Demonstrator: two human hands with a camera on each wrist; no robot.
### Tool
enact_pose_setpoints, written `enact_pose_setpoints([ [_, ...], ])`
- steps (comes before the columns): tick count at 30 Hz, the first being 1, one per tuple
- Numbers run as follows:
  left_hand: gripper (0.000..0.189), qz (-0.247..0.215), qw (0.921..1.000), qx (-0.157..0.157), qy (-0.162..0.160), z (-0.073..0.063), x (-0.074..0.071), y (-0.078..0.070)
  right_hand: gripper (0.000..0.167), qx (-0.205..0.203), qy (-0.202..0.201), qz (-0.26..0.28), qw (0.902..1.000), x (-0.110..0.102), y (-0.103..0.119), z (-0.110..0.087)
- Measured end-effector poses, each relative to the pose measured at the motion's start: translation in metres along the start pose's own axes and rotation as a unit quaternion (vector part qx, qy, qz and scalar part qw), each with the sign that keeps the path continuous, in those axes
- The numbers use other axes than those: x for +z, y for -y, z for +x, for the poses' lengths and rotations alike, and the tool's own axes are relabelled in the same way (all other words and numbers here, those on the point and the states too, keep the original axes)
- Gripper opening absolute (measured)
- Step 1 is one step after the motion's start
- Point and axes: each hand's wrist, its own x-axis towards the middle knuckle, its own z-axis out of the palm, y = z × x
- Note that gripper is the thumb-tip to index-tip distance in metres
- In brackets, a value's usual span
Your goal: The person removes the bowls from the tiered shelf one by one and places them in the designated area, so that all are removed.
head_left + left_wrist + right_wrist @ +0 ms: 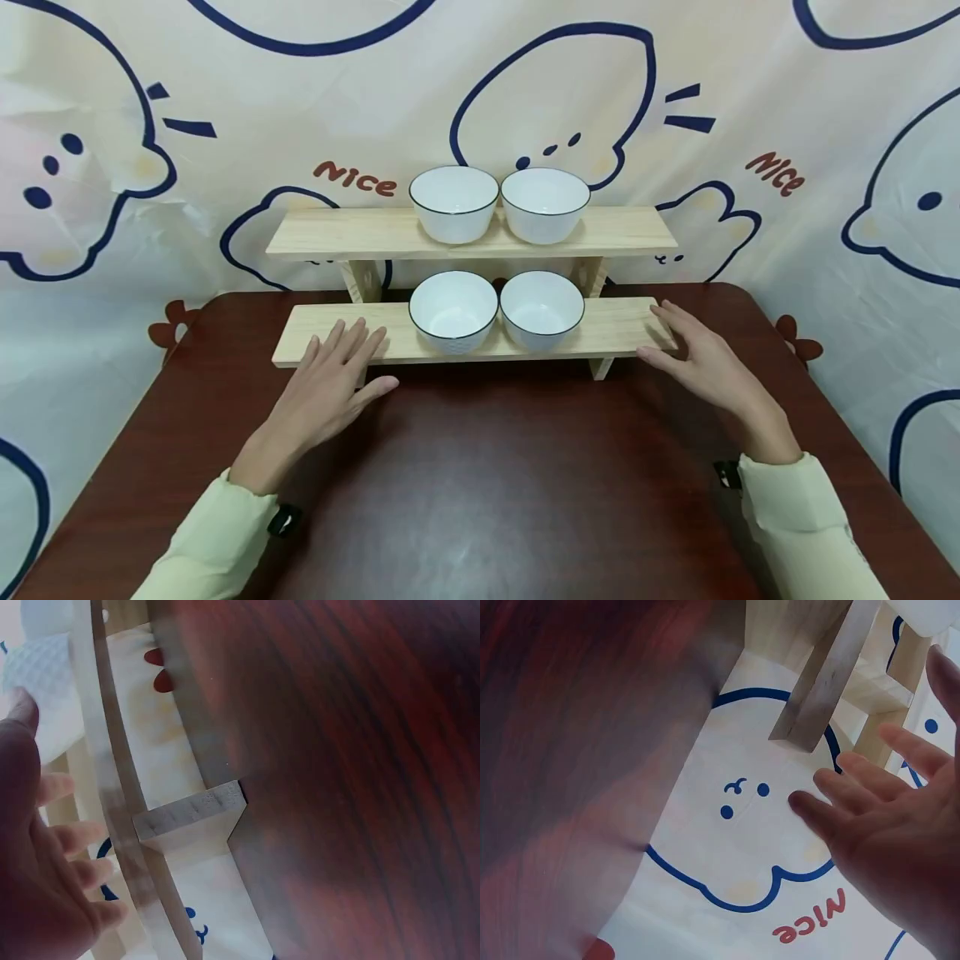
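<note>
A two-tier wooden shelf stands at the back of the table, with an upper board [330,233] and a lower board [622,327]. Two white bowls with dark rims, a left one [453,204] and a right one [546,205], sit side by side on the upper tier. Below them, another left bowl [453,312] and right bowl [542,310] rest on the lower tier. My left hand [322,396], fingers spread, is over the lower board's left end; contact is unclear. At that board's right end is my right hand [705,362], fingers extended and holding nothing.
A dark red-brown wooden table [480,483] spreads in front of the shelf. Behind it hangs a pale curtain [360,117] printed with blue cartoon outlines. A shelf leg [191,817] meets the tabletop in the left wrist view.
</note>
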Motion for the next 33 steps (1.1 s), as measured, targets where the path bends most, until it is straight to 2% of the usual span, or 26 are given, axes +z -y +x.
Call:
enact_pose_setpoints([
  [9, 0.075, -0.008, 0.9975, 0.025, -0.066, 0.011, 0.002, -0.003, 0.061, -0.003, -0.03, 0.013, 0.9995, 0.003, -0.002, 0.002],
  [12, 0.075, -0.02, 0.9923, 0.045, -0.113, 0.015, 0.004, -0.003, 0.059, 0.003, -0.029, 0.016, 0.9995, 0.004, -0.004, 0.002],
  [15, 0.077, -0.038, 0.9839, 0.063, -0.163, 0.018, 0.007, -0.005, 0.055, 0.008, -0.017, 0.013, 0.9997, 0.006, -0.006, 0.001],
  [17, 0.079, -0.057, 0.9798, 0.064, -0.181, 0.02, 0.009, -0.008, 0.053, 0.011, -0.012, 0.009, 0.9998, 0.007, -0.007, 0.001],
  [19, 0.081, -0.086, 0.9772, 0.058, -0.185, 0.021, 0.009, -0.013, 0.051, 0.011, -0.009, 0.007, 0.9999, 0.008, -0.008, 0.001],
  [23, 0.082, -0.145, 0.9727, 0.052, -0.174, 0.024, 0.009, -0.02, 0.051, 0.012, -0.011, 0.005, 0.9999, 0.009, -0.009, 0.002],
  [28, 0.075, -0.205, 0.963, 0.056, -0.166, 0.029, 0.009, -0.026, 0.044, 0.004, -0.016, -0.002, 0.9999, 0.01, -0.009, 0.003],
  [33, 0.072, -0.287, 0.9425, 0.056, -0.163, 0.033, 0.01, -0.032, 0.035, -0.009, -0.036, -0.018, 0.9991, 0.013, -0.009, 0.001],
])
